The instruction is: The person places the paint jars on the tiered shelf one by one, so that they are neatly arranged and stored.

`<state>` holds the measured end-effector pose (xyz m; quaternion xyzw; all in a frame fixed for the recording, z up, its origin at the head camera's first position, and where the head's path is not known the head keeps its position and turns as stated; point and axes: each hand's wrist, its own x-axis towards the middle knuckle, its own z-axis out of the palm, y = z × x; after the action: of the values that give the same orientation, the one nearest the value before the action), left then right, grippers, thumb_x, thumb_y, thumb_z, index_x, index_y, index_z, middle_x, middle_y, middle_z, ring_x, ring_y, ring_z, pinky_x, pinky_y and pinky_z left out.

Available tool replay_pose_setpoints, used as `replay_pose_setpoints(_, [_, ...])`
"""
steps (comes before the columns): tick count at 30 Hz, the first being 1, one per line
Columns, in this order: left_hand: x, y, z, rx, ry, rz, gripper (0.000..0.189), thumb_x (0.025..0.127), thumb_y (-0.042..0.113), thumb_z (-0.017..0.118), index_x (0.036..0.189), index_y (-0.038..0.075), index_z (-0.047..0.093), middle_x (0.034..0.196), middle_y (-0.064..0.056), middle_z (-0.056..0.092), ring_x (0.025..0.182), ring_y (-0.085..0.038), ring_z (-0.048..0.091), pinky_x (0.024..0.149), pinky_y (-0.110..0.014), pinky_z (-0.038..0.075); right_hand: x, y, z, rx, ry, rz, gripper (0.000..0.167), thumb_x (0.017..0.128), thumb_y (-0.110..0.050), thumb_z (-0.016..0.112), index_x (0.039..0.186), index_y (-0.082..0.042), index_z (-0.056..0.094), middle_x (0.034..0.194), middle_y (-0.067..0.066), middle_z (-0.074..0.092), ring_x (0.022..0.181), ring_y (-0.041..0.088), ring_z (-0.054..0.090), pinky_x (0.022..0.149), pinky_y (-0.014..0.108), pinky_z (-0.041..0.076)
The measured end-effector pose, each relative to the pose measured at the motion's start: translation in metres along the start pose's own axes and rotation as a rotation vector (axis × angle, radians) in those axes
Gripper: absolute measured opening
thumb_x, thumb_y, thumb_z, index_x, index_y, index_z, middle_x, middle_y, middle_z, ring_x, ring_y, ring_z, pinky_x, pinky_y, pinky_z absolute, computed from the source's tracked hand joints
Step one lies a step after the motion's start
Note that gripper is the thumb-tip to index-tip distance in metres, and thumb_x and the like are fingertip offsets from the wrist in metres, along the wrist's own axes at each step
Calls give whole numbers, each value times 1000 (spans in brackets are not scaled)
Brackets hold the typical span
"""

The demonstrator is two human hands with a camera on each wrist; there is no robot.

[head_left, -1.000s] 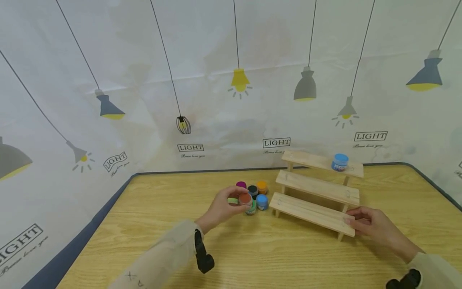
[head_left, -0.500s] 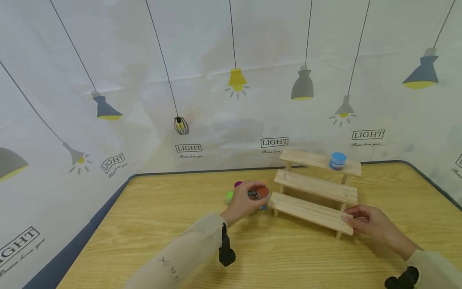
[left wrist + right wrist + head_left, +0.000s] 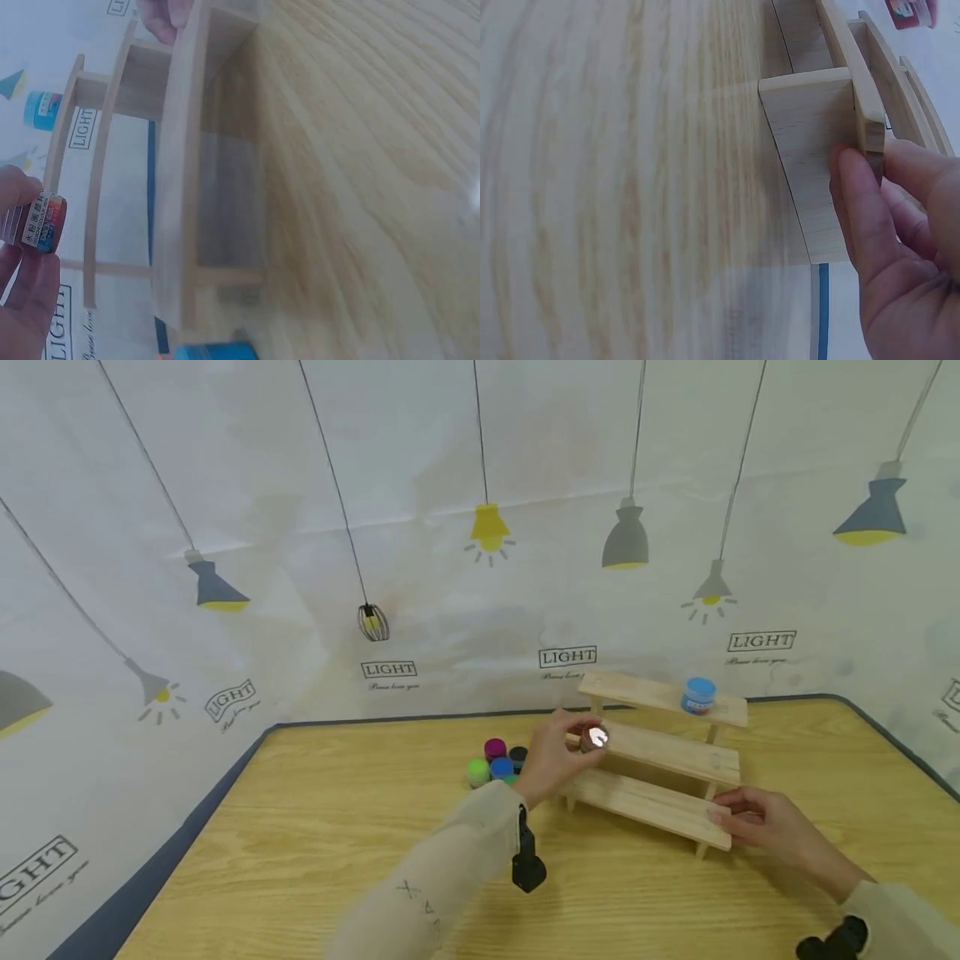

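Observation:
My left hand (image 3: 557,756) pinches a small paint jar (image 3: 43,223) with a printed label and reddish-brown contents. In the head view this jar overlaps the left end of the middle board of a three-step wooden display shelf (image 3: 671,752), with glare on its lid. At the shelf's other side, my right hand (image 3: 780,833) grips the right end of the lowest board (image 3: 868,124) between thumb and fingers. A blue paint jar (image 3: 698,695) stands upright toward the right end of the top board.
Left of the shelf, several paint jars stand clustered on the wooden table (image 3: 315,827), among them a purple jar (image 3: 495,749), a lime-green jar (image 3: 477,772) and a blue jar (image 3: 502,767). My left forearm partly hides the group. A lamp-printed backdrop (image 3: 420,568) rises behind.
My left hand has carried the reddish-brown paint jar rightward and up, from beside the jar cluster to the shelf's middle board. My right hand keeps its hold on the lowest board.

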<state>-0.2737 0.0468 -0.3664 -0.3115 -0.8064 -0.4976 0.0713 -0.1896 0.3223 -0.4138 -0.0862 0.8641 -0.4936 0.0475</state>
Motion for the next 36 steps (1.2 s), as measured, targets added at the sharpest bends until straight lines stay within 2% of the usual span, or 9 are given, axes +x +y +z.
replay_pose_setpoints(4, [10,11,10,41,-14,23,35,76,8,69,109,9,61,99,-3,54,86,-10,53,64,-11,45,-1,2,0,11,-9,1,41,92,-16,49,112,19,44,97,19,57,76,3,58,62,29,51])
replay_pose_setpoints(10, [20,24,22,62,-22,16,36,76,9,68,111,8,61,97,-3,54,81,-5,51,64,-9,44,-1,5,0,42,-35,-7,41,92,-15,49,112,20,44,97,17,57,77,3,59,63,30,52])
replay_pose_setpoints(17, [35,29,29,69,17,19,34,77,10,68,111,8,62,92,-1,52,80,-5,50,65,-8,44,-3,3,0,36,-30,6,42,92,-16,49,112,20,44,97,20,57,77,4,59,63,30,51])
replay_pose_setpoints(21, [47,33,32,62,46,-1,35,77,11,69,111,7,61,95,-3,53,82,-6,52,66,-9,44,-1,1,0,25,-16,3,42,92,-17,50,112,19,45,98,21,57,77,6,59,63,29,51])
replay_pose_setpoints(24, [53,34,34,64,57,11,36,77,9,68,112,5,61,98,-6,55,83,-8,53,64,-7,43,2,0,0,7,-8,5,42,91,-18,50,112,18,46,98,21,57,78,6,59,63,29,51])
replay_pose_setpoints(28, [59,34,38,77,56,31,37,78,8,67,113,3,59,101,-8,57,86,-9,54,64,-7,43,3,0,1,8,-6,9,41,91,-18,51,111,18,47,97,21,57,77,7,59,63,29,51])
replay_pose_setpoints(36, [67,31,46,59,66,-8,37,80,9,65,115,4,58,104,-8,57,90,-9,54,65,-8,43,1,2,0,-16,3,41,42,91,-19,51,112,17,47,99,20,57,78,8,60,63,29,51])
